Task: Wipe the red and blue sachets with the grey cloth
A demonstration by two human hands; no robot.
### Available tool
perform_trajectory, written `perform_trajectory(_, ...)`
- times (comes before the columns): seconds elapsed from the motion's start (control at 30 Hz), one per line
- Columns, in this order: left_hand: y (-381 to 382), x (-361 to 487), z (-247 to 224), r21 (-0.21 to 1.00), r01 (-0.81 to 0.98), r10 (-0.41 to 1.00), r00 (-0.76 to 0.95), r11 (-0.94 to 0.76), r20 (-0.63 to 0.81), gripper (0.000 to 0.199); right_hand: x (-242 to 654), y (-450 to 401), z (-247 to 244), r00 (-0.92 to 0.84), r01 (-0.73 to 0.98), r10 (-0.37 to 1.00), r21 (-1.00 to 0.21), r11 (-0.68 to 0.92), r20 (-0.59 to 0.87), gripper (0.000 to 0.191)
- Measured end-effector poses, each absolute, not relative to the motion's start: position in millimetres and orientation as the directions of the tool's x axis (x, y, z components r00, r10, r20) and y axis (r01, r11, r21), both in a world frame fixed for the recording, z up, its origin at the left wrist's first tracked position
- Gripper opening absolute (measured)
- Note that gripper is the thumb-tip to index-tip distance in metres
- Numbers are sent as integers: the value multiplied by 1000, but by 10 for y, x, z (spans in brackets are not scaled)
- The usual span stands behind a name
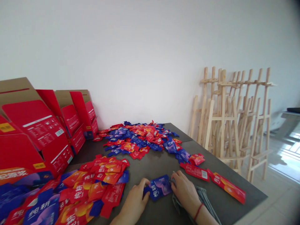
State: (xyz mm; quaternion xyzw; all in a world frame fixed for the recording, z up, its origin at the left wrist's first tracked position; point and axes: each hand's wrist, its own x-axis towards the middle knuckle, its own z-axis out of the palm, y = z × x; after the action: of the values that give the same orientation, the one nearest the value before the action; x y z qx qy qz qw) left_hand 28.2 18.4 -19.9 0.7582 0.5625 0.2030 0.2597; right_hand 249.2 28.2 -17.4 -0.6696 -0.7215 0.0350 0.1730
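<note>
A blue pouch [158, 187] with white characters lies nearly flat low in the middle of the head view. My left hand [136, 200] pinches the narrow neck at its left end between thumb and fingers. At the pouch's right end, my right hand [185, 190], with a red cord on the wrist, is closed on a grey cloth [203, 197]. Part of the cloth is hidden under that hand and forearm. To the right of it lie a red pouch [196, 172] and a longer red pouch [228, 187].
Red and blue pouches [140, 137] lie heaped at the back of the dark table [145, 165]. Another pile [93, 184] spreads at the front left. Open red cartons [44, 137] stand on the left. Wooden easels [222, 118] stand beyond the table's right edge.
</note>
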Motion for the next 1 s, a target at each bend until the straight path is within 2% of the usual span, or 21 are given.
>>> perform_trajectory(0.1, 175, 281, -209, 635, 729, 953, 299, -254, 38, 30, 2402, 267, -83, -75, 935, 963, -319, 158, 258, 18)
perform_trajectory(0.2, 179, 276, -216, 630, 728, 950, 310, -269, 48, 33, 2181, 213, -43, -251, 874, 928, -347, 340, 276, 22)
perform_trajectory(0.33, 199, 266, -224, 610, 745, 948, 315, -270, 36, 39, 1940, 187, -85, -437, 819, 866, -291, 495, 245, 25)
perform_trajectory(0.67, 187, 254, -220, 603, 752, 952, 305, -267, 41, 39, 1954, 322, -113, -318, 896, 915, -238, 375, 247, 18)
perform_trajectory(1.0, 214, 252, -260, 608, 754, 956, 292, -249, 30, 39, 2381, 437, -178, -153, 954, 965, -223, 200, 212, 23)
